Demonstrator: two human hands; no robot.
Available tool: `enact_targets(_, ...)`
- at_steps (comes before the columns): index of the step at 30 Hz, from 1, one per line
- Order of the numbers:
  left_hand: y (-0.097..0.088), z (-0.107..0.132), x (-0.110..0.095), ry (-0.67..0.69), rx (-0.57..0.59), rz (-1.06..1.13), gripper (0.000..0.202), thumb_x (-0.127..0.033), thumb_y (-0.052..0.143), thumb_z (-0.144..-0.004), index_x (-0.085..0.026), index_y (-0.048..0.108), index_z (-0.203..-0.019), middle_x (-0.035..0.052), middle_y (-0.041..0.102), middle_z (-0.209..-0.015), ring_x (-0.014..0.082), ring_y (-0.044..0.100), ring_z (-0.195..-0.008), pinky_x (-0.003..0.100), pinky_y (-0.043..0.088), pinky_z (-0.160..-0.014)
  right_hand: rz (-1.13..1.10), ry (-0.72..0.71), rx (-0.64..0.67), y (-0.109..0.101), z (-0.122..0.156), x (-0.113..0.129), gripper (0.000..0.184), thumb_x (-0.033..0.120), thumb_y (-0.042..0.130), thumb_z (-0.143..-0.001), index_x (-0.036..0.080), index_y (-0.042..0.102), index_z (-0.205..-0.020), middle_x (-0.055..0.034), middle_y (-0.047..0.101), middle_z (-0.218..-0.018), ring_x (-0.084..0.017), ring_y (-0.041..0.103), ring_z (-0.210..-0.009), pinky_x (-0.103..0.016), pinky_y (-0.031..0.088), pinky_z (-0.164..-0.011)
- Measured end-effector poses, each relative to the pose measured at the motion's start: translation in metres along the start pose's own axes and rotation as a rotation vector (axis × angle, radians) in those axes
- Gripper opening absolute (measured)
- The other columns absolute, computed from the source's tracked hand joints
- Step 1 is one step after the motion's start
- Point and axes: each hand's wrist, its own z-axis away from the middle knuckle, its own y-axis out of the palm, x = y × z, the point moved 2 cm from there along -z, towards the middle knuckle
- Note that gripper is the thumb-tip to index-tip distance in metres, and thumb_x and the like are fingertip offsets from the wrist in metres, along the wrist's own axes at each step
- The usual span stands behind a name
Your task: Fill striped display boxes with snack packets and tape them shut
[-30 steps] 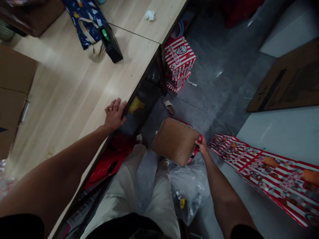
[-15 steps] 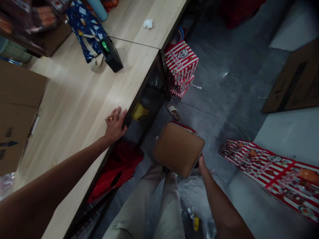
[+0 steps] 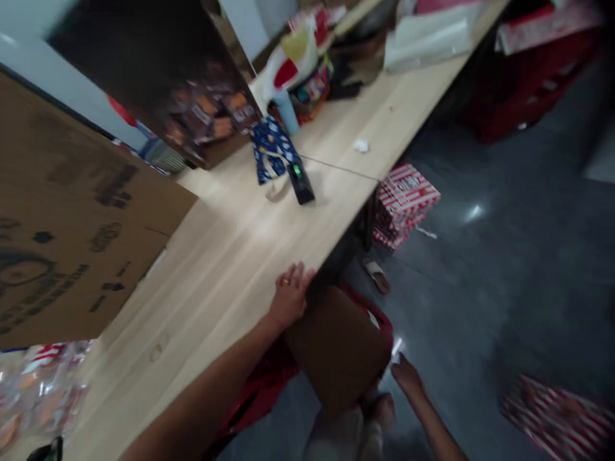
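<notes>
My left hand [image 3: 289, 296] rests flat on the edge of the wooden table [image 3: 225, 275], its fingers spread and a ring on one of them. Below the table edge, partly under it, is a stool [image 3: 340, 349] with a square brown seat pad and a red frame showing along its far side. My right hand [image 3: 407, 376] is low, just right of the stool's corner. Motion blur hides whether its fingers touch the stool or hold anything.
A large cardboard box [image 3: 86, 243] stands on the table's left. Wrapped packets [image 3: 211, 109], a blue patterned bag [image 3: 271, 147] and a black tape dispenser [image 3: 300, 182] lie farther back. On the floor are red-striped boxes [image 3: 406, 198], a slipper [image 3: 376, 275] and a striped carton [image 3: 557, 416].
The stool has moved left, in towards and partly under the table edge. My right hand, which gripped its side, now appears beside its corner. The view has swung left and up; my left hand stays on the edge.
</notes>
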Motion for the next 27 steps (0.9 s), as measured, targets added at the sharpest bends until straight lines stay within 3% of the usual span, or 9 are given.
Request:
enact_targets(2,-0.002,0.006,0.007,0.017,-0.033,0.038,0.089,-0.013,0.058,-0.077,-0.027,0.029,-0.16,0.0141,0.025,-0.167,0.0372,0.025,-0.154,0.055,0.027,-0.117,0.015,-0.113,-0.105,-0.02,-0.021,0.052,0.045,0.046,0.037,-0.089,0.026,0.067,-0.116,-0.0172,0.067,-0.097,-0.037,0.066,-0.101,-0.057,0.053,-0.091)
enact_targets(4,0.0,0.015,0.008,0.037,-0.068,0.083,0.088,-0.014,0.058,-0.078,-0.028,0.03,-0.16,0.0146,0.028,-0.166,0.0374,0.028,-0.152,0.055,0.028,-0.116,0.008,-0.402,-0.214,-0.033,-0.037,0.111,0.049,0.042,0.033,-0.089,0.026,0.06,-0.127,-0.0174,0.064,-0.117,-0.035,0.061,-0.117,-0.054,0.048,-0.104)
enact_targets(7,0.015,0.03,-0.01,0.114,-0.123,0.172,0.077,-0.025,0.056,-0.088,-0.028,0.029,-0.16,0.0135,0.031,-0.165,0.0358,0.031,-0.151,0.055,0.03,-0.115,0.091,-0.918,-0.322,-0.043,-0.049,0.188,0.045,0.033,0.037,-0.095,0.021,0.055,-0.134,-0.0157,0.058,-0.134,-0.029,0.056,-0.125,-0.048,0.044,-0.11)
enact_targets(9,0.025,0.039,-0.029,0.201,-0.138,0.227,0.069,-0.035,0.05,-0.095,-0.03,0.028,-0.16,0.0098,0.029,-0.167,0.0329,0.032,-0.151,0.051,0.032,-0.115,0.234,-1.092,-0.344,-0.047,-0.052,0.224,0.041,0.028,0.039,-0.096,0.017,0.058,-0.131,-0.0172,0.059,-0.132,-0.03,0.057,-0.121,-0.048,0.046,-0.106)
enact_targets(12,0.022,0.042,-0.037,0.269,-0.14,0.276,0.062,-0.039,0.046,-0.098,-0.029,0.032,-0.159,0.0096,0.031,-0.166,0.0315,0.035,-0.149,0.049,0.034,-0.115,0.478,-1.058,-0.29,-0.045,-0.046,0.28,0.041,0.021,0.037,-0.093,0.011,0.063,-0.123,-0.022,0.063,-0.122,-0.033,0.056,-0.117,-0.052,0.045,-0.1)
enact_targets(14,0.008,0.032,-0.019,0.199,-0.153,0.274,0.059,-0.031,0.047,-0.098,-0.028,0.038,-0.156,0.0121,0.038,-0.162,0.0318,0.039,-0.147,0.049,0.034,-0.114,0.569,-0.934,-0.237,-0.032,-0.042,0.327,0.046,0.014,0.035,-0.091,0.006,0.062,-0.127,-0.0256,0.06,-0.128,-0.035,0.051,-0.124,-0.056,0.037,-0.106)
enact_targets(18,-0.01,0.0,0.022,0.08,-0.16,0.204,0.062,-0.015,0.046,-0.095,-0.025,0.041,-0.155,0.0131,0.033,-0.165,0.0336,0.032,-0.151,0.052,0.03,-0.117,0.642,-0.792,-0.255,0.011,-0.061,0.403,0.045,0.027,0.047,-0.097,0.013,0.054,-0.139,-0.0173,0.043,-0.152,-0.033,0.034,-0.14,-0.05,0.024,-0.115)
enact_targets(21,-0.011,-0.009,0.026,0.109,-0.152,0.17,0.067,-0.01,0.047,-0.091,-0.021,0.038,-0.157,0.0164,0.031,-0.165,0.0362,0.031,-0.151,0.055,0.031,-0.116,0.657,-0.675,-0.308,0.028,-0.081,0.413,0.045,0.032,0.05,-0.098,0.01,0.053,-0.137,-0.021,0.042,-0.151,-0.034,0.034,-0.137,-0.05,0.025,-0.113)
enact_targets(27,-0.008,0.001,0.023,0.133,-0.144,0.182,0.081,-0.005,0.053,-0.082,-0.021,0.031,-0.159,0.0186,0.03,-0.165,0.0381,0.032,-0.15,0.058,0.03,-0.118,0.654,-0.634,-0.342,0.032,-0.078,0.408,0.054,0.034,0.055,-0.096,0.015,0.048,-0.146,-0.0181,0.029,-0.162,-0.031,0.019,-0.149,-0.045,0.017,-0.117)
